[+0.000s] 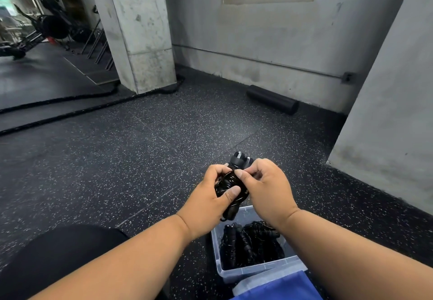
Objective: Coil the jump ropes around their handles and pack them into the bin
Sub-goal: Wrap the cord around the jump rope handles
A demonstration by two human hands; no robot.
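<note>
A black jump rope [230, 183] is wound round its two handles, whose capped ends stick out above my fingers. My left hand [209, 200] grips the bundle from the left, thumb pressed across the coils. My right hand [266, 189] pinches a strand of the cord at the top of the bundle. Both hands hold it in the air just above the far end of a clear plastic bin [257, 270] on the floor. Inside the bin lie other coiled black jump ropes [248, 244].
A blue lid or cloth [281, 286] lies by the bin's near edge. A black foam roller [273, 99] rests against the far wall. A thick battle rope [77, 105] snakes round the concrete pillar [143, 41]. My dark-clad leg [58, 255] is at lower left.
</note>
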